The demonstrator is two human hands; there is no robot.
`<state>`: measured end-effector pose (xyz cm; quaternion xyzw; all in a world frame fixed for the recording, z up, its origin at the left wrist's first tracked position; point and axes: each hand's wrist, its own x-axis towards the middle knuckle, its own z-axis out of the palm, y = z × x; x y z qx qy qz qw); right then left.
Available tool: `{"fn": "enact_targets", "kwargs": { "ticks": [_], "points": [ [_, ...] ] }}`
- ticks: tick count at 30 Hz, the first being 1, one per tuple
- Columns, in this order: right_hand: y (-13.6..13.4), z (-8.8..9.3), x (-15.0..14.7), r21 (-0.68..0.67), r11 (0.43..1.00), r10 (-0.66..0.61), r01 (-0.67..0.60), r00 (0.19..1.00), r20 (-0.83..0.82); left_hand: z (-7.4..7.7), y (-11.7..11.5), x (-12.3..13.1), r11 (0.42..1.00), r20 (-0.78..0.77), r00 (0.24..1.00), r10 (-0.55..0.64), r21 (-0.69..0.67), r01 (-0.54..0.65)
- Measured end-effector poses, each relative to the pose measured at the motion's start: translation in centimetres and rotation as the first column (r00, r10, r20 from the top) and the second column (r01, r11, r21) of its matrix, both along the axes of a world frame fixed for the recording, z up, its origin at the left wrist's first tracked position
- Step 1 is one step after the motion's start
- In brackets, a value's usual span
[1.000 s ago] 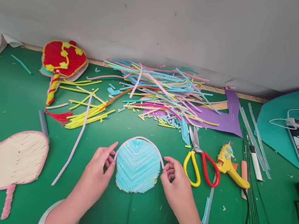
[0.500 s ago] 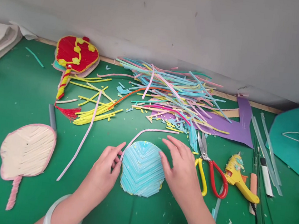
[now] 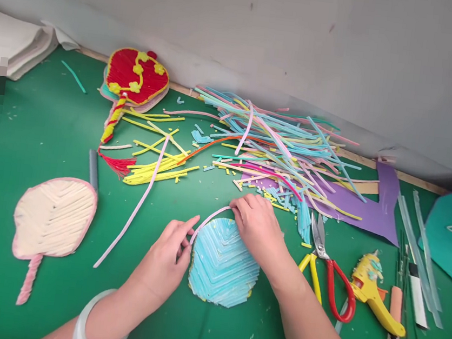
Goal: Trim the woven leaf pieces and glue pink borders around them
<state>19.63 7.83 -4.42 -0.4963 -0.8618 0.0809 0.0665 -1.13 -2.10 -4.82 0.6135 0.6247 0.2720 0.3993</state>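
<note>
A round blue panel (image 3: 223, 270) made of slanting pipe cleaner strips, with yellow bits along its rim, lies flat in front of me. A pale pink pipe cleaner (image 3: 213, 217) arcs along its upper left edge. My left hand (image 3: 171, 253) pinches the lower end of it against the panel's left side. My right hand (image 3: 257, 230) has its fingertips closed on the pink pipe cleaner near the panel's top and covers the upper right rim. The far end of the pipe cleaner is hidden under that hand.
Scissors (image 3: 322, 254) and a yellow glue gun (image 3: 377, 295) lie on the right. Loose pipe cleaners (image 3: 271, 134) are heaped at the back, near purple paper (image 3: 368, 213). A cream fan (image 3: 55, 218) and a red fan (image 3: 138, 78) lie on the left.
My right hand has gone from hovering with spread fingers at the panel's right to gripping the pink pipe cleaner near the top. My left hand keeps its pinch. The view has shifted slightly.
</note>
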Motion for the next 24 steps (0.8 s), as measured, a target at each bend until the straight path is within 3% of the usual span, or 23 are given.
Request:
{"fn": "enact_targets", "kwargs": {
  "ticks": [5,16,20,24],
  "points": [
    [-0.4,0.0,0.2,0.029,1.000,-0.005,0.005,1.000,0.015,0.0,0.0,0.1,0.999,0.004,0.999,0.046,0.015,-0.046],
    [-1.4,0.6,0.6,0.012,0.999,-0.036,0.037,0.999,-0.030,0.0,-0.2,0.3,0.999,-0.068,0.998,-0.001,0.037,0.003],
    [-3.5,1.8,0.1,0.057,0.998,-0.008,0.016,0.990,-0.140,-0.1,-0.2,0.0,0.998,-0.070,0.997,0.030,0.052,-0.026],
    [-6.5,2.0,0.8,0.015,1.000,-0.018,0.022,0.981,-0.193,-0.2,-0.2,-0.5,0.991,-0.189,0.980,0.065,0.131,-0.040]
  ]
}}
